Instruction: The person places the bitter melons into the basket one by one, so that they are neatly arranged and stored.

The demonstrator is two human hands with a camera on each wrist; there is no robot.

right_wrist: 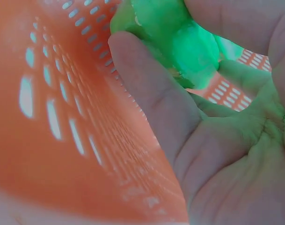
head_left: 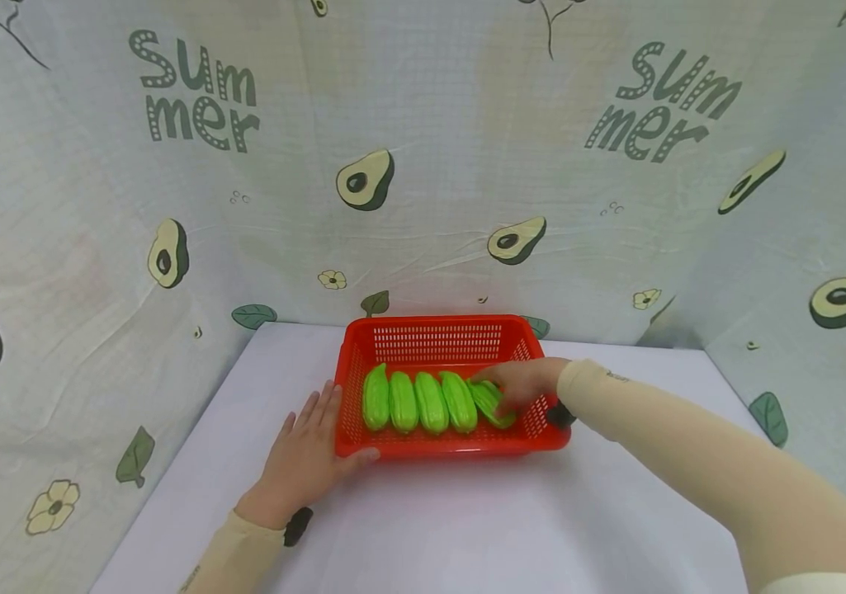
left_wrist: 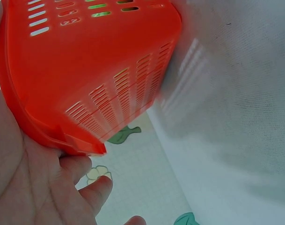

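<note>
Several bright green, ridged, gourd-like vegetables [head_left: 432, 403] lie side by side in a red plastic basket [head_left: 452, 448]. My right hand [head_left: 521, 382] reaches over the basket's right side and grips the rightmost green vegetable [head_left: 488, 399], which leans at a slant. In the right wrist view, thumb and fingers lie around that vegetable, near the perforated wall. My left hand [head_left: 302, 462] rests against the basket's left front corner with straight, spread fingers. From the left wrist, its palm [left_wrist: 25, 187] touches the red rim.
The basket stands on a white table [head_left: 452, 528], towards its back edge. Cloth with avocado prints and "summer" lettering [head_left: 437, 107] hangs behind the table and along both sides.
</note>
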